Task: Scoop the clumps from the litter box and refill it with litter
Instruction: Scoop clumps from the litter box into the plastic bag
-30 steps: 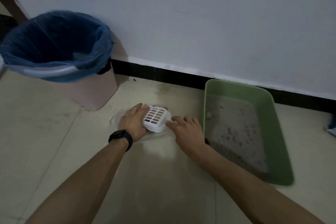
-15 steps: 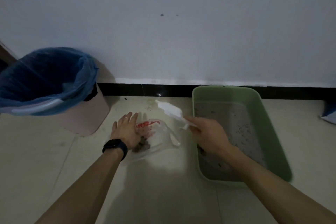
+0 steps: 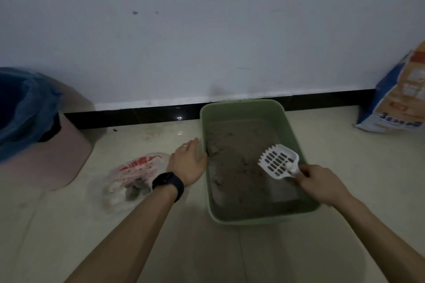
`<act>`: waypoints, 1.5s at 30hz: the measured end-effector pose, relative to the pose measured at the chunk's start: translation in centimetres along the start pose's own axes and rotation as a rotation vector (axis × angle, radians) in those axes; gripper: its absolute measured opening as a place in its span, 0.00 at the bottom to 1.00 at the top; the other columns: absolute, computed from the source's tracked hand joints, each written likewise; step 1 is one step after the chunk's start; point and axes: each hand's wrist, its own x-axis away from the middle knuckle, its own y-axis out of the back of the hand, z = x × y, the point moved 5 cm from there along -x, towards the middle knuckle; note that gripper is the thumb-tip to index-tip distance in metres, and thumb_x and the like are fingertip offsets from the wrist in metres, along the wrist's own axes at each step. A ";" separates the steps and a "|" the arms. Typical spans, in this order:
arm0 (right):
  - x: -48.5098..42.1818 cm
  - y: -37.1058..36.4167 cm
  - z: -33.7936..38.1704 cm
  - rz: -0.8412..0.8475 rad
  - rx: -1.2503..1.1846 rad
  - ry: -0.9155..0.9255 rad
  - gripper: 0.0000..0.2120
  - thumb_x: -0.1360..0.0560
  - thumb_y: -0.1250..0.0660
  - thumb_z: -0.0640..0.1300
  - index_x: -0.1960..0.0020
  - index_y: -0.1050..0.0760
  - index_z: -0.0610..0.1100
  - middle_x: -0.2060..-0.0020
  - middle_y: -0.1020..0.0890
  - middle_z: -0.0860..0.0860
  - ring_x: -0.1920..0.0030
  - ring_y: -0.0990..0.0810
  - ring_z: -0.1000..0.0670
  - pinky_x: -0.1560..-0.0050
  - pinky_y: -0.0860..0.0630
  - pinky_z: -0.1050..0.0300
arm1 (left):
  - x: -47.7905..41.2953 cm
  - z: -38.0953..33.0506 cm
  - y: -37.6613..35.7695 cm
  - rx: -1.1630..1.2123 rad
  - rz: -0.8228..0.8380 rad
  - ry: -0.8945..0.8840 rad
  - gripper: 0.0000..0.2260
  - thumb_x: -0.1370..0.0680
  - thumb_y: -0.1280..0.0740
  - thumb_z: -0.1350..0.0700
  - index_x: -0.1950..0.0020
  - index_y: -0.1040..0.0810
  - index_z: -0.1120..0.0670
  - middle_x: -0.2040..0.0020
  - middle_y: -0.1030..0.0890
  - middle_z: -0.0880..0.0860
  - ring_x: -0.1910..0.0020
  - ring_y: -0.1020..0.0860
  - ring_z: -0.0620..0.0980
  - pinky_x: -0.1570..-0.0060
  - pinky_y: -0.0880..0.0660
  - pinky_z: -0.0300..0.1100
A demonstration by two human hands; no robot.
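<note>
A green litter box [image 3: 287,119] sits on the floor against the wall, holding grey litter [image 3: 239,156] with several darker clumps. My right hand [image 3: 319,184] grips the handle of a white slotted scoop [image 3: 278,163], whose head hangs over the right side of the litter. My left hand [image 3: 187,161] lies with straight fingers on the floor against the box's left wall. A clear plastic bag [image 3: 135,174] with red print and dark clumps inside lies left of that hand.
A pink bin [image 3: 55,156] lined with a blue bag [image 3: 20,108] stands at the left. A blue and orange litter bag [image 3: 400,94] leans on the wall at the far right. Pale floor tiles spread in front of the box.
My right hand lifted the scoop off the plastic bag and carried it right, over the litter. My left hand left the bag and moved to the box's left side.
</note>
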 end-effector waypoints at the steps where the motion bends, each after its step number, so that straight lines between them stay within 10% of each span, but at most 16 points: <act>1: -0.2 -0.2 -1.1 0.030 0.064 -0.027 0.20 0.21 0.46 0.63 0.55 0.23 0.51 0.66 0.20 0.53 0.65 0.20 0.51 0.66 0.27 0.58 | 0.1 -1.2 -1.2 -0.007 0.013 -0.024 0.29 0.18 0.45 0.43 0.21 0.46 0.53 0.23 0.39 0.54 0.26 0.38 0.54 0.28 0.38 0.53; 9: -1.9 -2.5 -2.3 0.218 0.186 -0.091 0.19 0.25 0.41 0.59 0.59 0.22 0.45 0.64 0.18 0.48 0.65 0.19 0.50 0.64 0.24 0.59 | 1.2 -2.3 -6.4 -0.154 -0.039 0.079 0.32 0.18 0.50 0.50 0.22 0.69 0.53 0.24 0.71 0.49 0.22 0.62 0.50 0.25 0.58 0.56; 30: -4.0 -9.3 3.6 0.101 -0.566 -0.024 0.14 0.21 0.38 0.49 0.36 0.22 0.55 0.52 0.16 0.56 0.52 0.19 0.53 0.45 0.22 0.47 | 1.1 -1.8 -7.0 -0.123 -0.072 0.125 0.37 0.21 0.47 0.54 0.23 0.70 0.53 0.22 0.68 0.49 0.23 0.64 0.48 0.27 0.64 0.52; 45: -0.9 -7.3 3.3 -0.028 -0.637 -0.020 0.14 0.21 0.37 0.45 0.37 0.21 0.51 0.53 0.17 0.52 0.52 0.22 0.52 0.53 0.28 0.55 | 1.5 -2.1 -6.6 -0.193 -0.051 0.106 0.33 0.19 0.50 0.50 0.22 0.69 0.54 0.23 0.70 0.50 0.23 0.67 0.49 0.29 0.68 0.53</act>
